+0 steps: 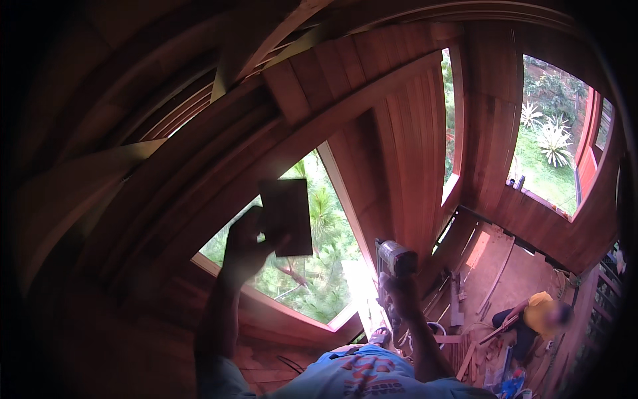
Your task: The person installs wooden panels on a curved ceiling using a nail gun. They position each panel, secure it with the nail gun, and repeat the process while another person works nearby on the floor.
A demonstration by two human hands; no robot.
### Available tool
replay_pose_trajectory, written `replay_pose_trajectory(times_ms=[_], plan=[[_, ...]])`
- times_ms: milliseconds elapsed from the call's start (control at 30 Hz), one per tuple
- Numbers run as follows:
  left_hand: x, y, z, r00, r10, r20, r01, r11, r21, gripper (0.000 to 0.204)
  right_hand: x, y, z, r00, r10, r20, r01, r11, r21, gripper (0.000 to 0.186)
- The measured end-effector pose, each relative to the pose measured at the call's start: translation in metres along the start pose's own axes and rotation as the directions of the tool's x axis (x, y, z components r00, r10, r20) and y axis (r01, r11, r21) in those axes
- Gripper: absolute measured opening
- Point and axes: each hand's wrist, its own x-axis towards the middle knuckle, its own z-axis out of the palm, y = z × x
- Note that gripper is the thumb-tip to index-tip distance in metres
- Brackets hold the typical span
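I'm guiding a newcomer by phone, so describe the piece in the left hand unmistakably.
Find the large slanted window opening just left of centre, full of bright greenery. In front of it, the left hand holds up a flat, dark rectangular piece. Its plain, straight-edged silhouette sets it apart from the bulky tool in the right hand.

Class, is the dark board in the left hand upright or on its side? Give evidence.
Upright in the picture: the dark board has its longer edges running up and down, gripped by the left hand.
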Motion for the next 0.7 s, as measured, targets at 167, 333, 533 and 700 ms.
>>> replay_pose_trajectory(times_ms=[167,333,533,700], plan=[[0.093,0.027,-0.037,0.978,0.018,-0.206,-0.058,0.980,-0.188,0.027,0.000,-0.002,0.005,0.999,-0.048,0.015,0.048,0.998,0.034,0.030],[0.129,0.012,-0.063,0.964,-0.105,-0.245,0.079,0.990,-0.114,0.030,-0.010,0.001,-0.001,0.999,-0.050,-0.020,0.051,0.997,0.058,0.026],[0.148,0.014,-0.064,0.958,0.011,-0.288,-0.030,0.998,-0.061,0.020,-0.010,0.009,-0.006,0.999,-0.014,-0.051,0.020,0.992,0.122,0.026],[0.160,0.017,-0.063,0.959,0.037,-0.280,-0.059,0.996,-0.070,0.020,-0.013,0.015,-0.005,0.998,0.023,-0.056,-0.015,0.991,0.137,0.029]])
